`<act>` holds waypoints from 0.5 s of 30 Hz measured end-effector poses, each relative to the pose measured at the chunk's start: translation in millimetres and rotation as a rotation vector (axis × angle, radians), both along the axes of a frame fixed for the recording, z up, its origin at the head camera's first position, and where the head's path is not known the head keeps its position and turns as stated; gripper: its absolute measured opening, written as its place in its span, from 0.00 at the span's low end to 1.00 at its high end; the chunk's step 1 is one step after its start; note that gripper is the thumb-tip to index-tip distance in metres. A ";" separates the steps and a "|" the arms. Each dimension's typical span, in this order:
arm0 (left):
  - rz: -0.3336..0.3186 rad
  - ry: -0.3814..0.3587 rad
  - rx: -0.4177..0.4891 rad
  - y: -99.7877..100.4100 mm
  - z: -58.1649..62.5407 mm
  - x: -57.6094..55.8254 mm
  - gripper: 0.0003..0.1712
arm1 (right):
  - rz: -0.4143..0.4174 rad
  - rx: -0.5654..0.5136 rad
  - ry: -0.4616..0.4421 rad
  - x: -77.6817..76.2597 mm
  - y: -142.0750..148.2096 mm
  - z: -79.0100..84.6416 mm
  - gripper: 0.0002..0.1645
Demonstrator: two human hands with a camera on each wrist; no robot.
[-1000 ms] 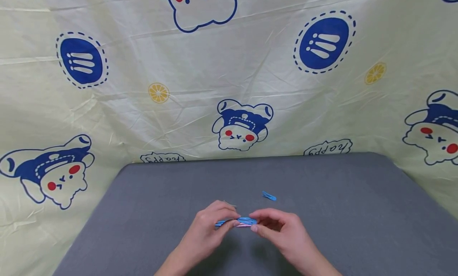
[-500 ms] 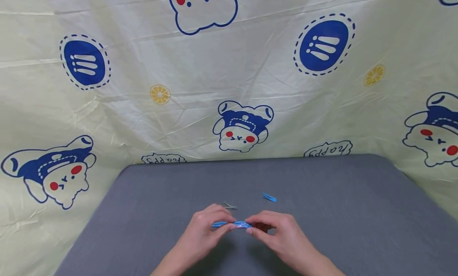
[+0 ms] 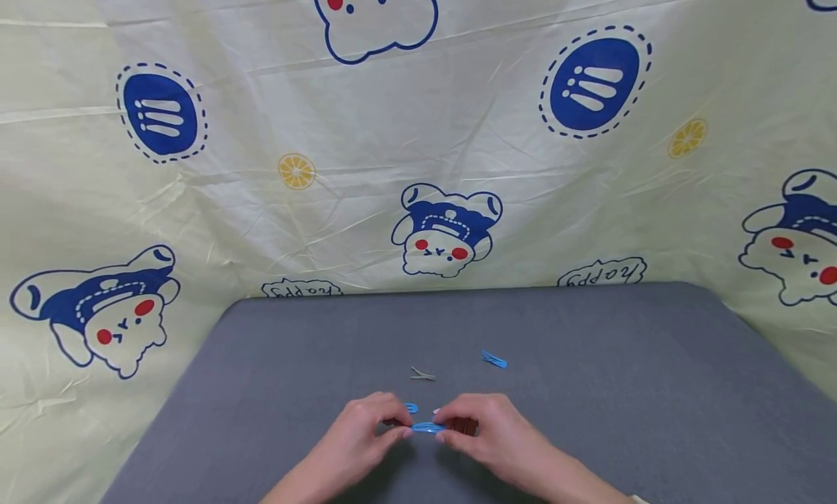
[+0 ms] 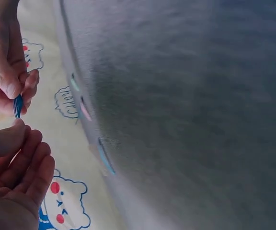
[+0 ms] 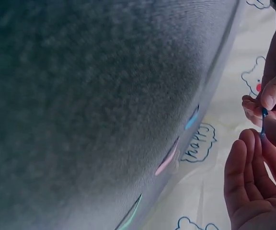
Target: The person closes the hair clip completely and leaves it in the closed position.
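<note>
A blue snap hair clip (image 3: 428, 428) is pinched at both ends between my two hands, low over the near part of the table. The left hand (image 3: 366, 433) holds its left end by thumb and fingertips, while the right hand (image 3: 480, 425) pinches the other end. Fingertips cover both ends of the clip. Just behind the left fingers shows another blue hair clip (image 3: 411, 408), partly hidden. A bit of a pink clip (image 3: 437, 411) peeks out by the right fingertips; the right wrist view shows more of this pink clip (image 5: 168, 157).
Farther back on the grey table (image 3: 294, 359) lie a pale greyish-green clip (image 3: 423, 375) with its two arms spread and a blue clip (image 3: 494, 359) to its right. A patterned curtain (image 3: 353, 228) hangs behind the table's far edge.
Both hands have come nearer to the body and lifted the blue clip off with them. The pale clip, another blue clip and a bit of pink now show behind the fingers.
</note>
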State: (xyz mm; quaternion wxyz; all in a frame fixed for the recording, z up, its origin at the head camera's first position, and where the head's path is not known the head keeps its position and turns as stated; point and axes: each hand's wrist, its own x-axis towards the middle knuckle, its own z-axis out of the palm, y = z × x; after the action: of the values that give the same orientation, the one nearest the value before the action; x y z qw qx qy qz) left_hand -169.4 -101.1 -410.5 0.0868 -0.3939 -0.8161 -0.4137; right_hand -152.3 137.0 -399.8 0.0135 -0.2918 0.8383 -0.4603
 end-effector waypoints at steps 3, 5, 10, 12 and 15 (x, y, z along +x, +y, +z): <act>-0.003 -0.029 -0.046 -5.1 -0.9 0.7 0.05 | 0.015 0.036 -0.006 -2.9 -5.2 -1.7 0.04; -0.003 -0.047 -0.057 -8.0 -1.9 0.6 0.06 | 0.019 0.065 -0.023 -5.3 -8.7 -2.2 0.04; -0.003 -0.127 -0.061 -14.6 -5.2 -0.8 0.05 | 0.038 0.106 -0.102 -12.1 -17.1 -4.6 0.03; 0.004 -0.178 -0.067 -17.2 -6.0 -1.8 0.04 | 0.042 0.112 -0.127 -14.4 -20.7 -6.0 0.03; 0.026 -0.271 -0.092 -20.9 -6.5 -4.5 0.04 | 0.042 0.128 -0.145 -17.5 -25.9 -7.8 0.03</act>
State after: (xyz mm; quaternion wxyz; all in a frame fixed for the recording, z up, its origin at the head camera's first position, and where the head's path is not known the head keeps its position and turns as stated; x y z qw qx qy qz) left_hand -174.0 -122.0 -416.9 -0.0369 -0.3277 -0.8434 -0.4243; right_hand -169.9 111.1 -407.6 0.1024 -0.2735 0.8566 -0.4253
